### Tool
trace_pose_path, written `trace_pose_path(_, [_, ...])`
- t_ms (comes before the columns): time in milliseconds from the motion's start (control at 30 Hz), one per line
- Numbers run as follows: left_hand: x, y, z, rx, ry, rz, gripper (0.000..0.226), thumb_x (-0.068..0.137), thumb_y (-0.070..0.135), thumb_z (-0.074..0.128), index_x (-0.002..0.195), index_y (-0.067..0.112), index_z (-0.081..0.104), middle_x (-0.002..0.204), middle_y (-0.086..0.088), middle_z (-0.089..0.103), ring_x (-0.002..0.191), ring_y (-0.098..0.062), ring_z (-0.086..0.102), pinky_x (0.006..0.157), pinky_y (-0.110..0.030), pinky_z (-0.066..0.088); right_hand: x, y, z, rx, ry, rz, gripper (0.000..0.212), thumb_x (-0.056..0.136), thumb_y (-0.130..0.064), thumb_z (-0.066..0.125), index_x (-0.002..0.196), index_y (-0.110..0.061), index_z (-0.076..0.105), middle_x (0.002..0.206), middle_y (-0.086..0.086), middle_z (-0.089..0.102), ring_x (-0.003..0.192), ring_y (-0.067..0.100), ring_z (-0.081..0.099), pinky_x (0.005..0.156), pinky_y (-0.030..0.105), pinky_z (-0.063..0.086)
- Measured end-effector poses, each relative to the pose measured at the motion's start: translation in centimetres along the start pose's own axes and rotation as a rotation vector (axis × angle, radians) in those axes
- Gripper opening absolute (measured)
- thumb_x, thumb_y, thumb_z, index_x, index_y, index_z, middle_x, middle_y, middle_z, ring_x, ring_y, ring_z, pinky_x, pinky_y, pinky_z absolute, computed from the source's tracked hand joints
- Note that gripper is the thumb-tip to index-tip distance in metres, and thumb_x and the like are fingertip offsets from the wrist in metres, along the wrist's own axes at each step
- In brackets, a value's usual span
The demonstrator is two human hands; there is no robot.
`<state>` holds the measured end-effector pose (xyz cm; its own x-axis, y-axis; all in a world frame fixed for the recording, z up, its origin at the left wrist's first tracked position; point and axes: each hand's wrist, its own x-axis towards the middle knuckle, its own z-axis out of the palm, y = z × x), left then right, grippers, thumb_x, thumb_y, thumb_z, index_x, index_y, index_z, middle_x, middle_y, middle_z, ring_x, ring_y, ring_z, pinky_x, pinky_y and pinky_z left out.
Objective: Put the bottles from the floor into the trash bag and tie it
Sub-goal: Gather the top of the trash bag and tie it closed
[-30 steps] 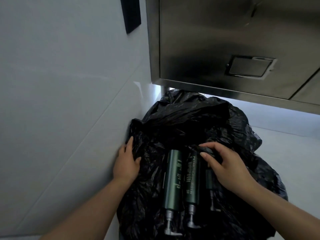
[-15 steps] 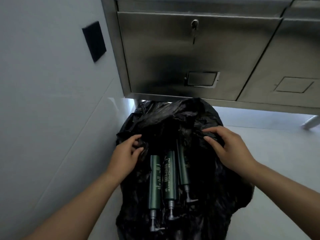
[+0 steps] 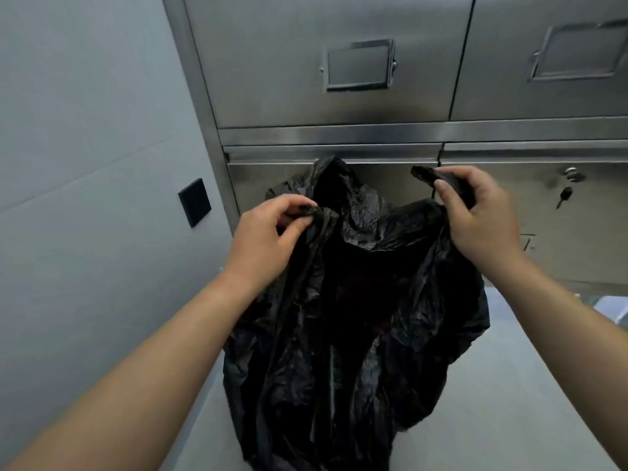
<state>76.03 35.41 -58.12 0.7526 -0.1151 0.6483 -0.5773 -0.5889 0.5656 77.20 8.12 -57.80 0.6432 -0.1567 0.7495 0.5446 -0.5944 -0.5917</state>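
Note:
A black trash bag [image 3: 356,334] hangs in front of me, stretched upward from the pale floor. My left hand [image 3: 268,236] pinches the left part of the bag's rim between thumb and fingers. My right hand [image 3: 475,212] is closed around a bunched strip of the rim on the right, held a little higher. The mouth between the two hands is dark. The green pump bottles are hidden inside the bag.
A stainless steel cabinet [image 3: 339,96] with drawers stands right behind the bag; a key [image 3: 564,195] hangs from a lock at the right. The grey wall [image 3: 85,164] on the left carries a black square plate [image 3: 194,202]. Pale floor [image 3: 509,385] lies to the right.
Both hands have gathered the bag's rim and lifted it. The three green bottles seen lying in the open bag are now covered by plastic. My view has tilted upward.

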Motion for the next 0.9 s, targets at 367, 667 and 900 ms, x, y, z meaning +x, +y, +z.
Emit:
trace_pose_path(367, [-8.3,-6.4,8.5,0.151,0.056,-0.129,0.021,0.082,0.042,0.060,0.093,0.028,0.071,0.097,0.016,0.042,0.092,-0.005,0.047,0.079,-0.008,0.036,-10.1,6.9,7.0,0.025,-0.204,0.123,0.013,0.087,-0.019,0.062,0.100,-0.019,0.066,0.092,-0.010,0.062,0.086,-0.004,0.053,0.075,-0.001,0.034])
trace_pose_path(667, [-8.2,-7.2,7.3,0.022,-0.014,0.005,0.013,0.090,0.040,0.046,0.091,0.032,0.056,0.107,0.027,0.060,0.113,0.005,0.051,0.112,-0.040,0.031,-11.3,4.9,7.9,0.119,-0.227,0.136,0.017,0.086,-0.022,0.061,0.099,-0.033,0.061,0.095,-0.026,0.062,0.091,-0.014,0.056,0.075,0.001,0.038])
trace_pose_path(900, [-8.8,-8.4,9.6,-0.231,0.073,-0.294,0.010,0.093,0.028,0.051,0.086,0.029,0.058,0.083,0.017,0.066,0.078,0.000,0.062,0.068,-0.008,0.043,-12.1,3.5,9.9,0.189,-0.255,0.136,0.021,0.085,-0.021,0.063,0.097,-0.039,0.061,0.097,-0.023,0.065,0.094,-0.008,0.058,0.079,0.003,0.039])
